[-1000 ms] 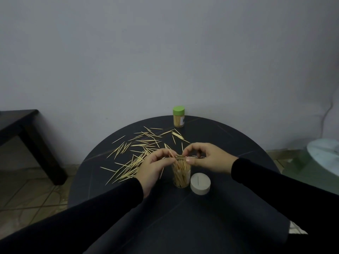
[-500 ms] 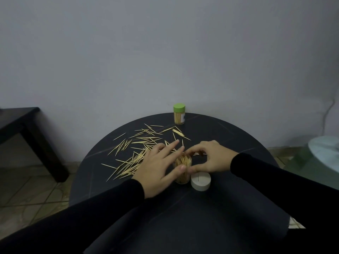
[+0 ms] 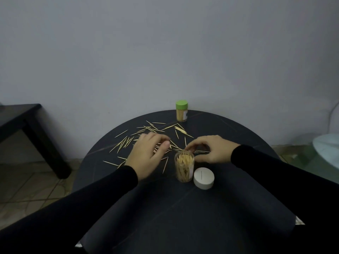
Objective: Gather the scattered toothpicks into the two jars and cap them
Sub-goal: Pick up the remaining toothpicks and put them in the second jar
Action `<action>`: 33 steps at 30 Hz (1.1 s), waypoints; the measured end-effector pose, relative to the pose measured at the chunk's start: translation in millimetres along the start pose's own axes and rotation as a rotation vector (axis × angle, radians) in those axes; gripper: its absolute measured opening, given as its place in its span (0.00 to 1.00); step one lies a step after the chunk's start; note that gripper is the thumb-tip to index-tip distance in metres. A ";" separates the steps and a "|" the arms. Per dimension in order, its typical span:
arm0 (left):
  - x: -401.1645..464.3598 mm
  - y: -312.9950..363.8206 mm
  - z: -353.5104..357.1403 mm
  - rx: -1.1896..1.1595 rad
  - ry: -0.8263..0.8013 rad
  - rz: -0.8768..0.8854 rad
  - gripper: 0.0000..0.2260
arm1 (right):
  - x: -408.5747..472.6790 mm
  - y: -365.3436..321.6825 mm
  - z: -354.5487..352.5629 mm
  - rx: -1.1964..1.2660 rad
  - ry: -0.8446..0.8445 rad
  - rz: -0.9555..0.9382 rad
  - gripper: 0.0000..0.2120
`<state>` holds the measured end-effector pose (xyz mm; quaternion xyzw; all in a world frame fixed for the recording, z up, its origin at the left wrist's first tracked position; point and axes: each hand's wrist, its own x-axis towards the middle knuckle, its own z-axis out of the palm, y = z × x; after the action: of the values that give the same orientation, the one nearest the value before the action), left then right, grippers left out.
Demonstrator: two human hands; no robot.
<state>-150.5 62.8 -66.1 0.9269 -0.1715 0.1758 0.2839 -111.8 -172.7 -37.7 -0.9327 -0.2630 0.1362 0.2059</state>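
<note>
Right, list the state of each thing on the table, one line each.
Green-capped jar: upright, capped.
Open jar: upright, uncapped, holding toothpicks.
White cap: off, beside the open jar.
Scattered toothpicks: loose on the table.
Left hand: over the toothpicks.
Right hand: fingers curled behind the open jar.
</note>
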 end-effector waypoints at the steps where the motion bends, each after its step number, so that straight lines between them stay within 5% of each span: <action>1: 1.8 -3.4 -0.5 0.064 -0.065 -0.068 0.16 | 3.3 0.9 2.6 -0.114 0.057 0.037 0.18; 5: -0.2 -6.6 -3.0 0.433 -0.377 -0.164 0.26 | 17.5 7.2 16.1 -0.536 0.160 0.208 0.19; 10: -0.9 -11.2 0.7 0.492 -0.358 -0.235 0.23 | 26.5 8.5 24.8 -0.704 0.206 0.186 0.17; 18: 8.1 -28.8 -0.4 0.312 -0.293 -0.194 0.10 | 51.3 -0.2 29.5 -0.519 0.314 0.098 0.10; 26: 12.2 -26.5 -0.8 0.488 -0.339 -0.326 0.22 | 58.2 -4.2 18.5 -0.496 0.172 0.005 0.22; 33: 16.1 -27.8 3.3 0.399 -0.290 -0.254 0.11 | 67.5 -0.5 21.1 -0.281 0.183 0.005 0.06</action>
<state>-123.9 79.0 -74.9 0.9940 -0.0545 0.0347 0.0880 -64.0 -128.8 -65.8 -0.9614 -0.2575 0.0129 0.0964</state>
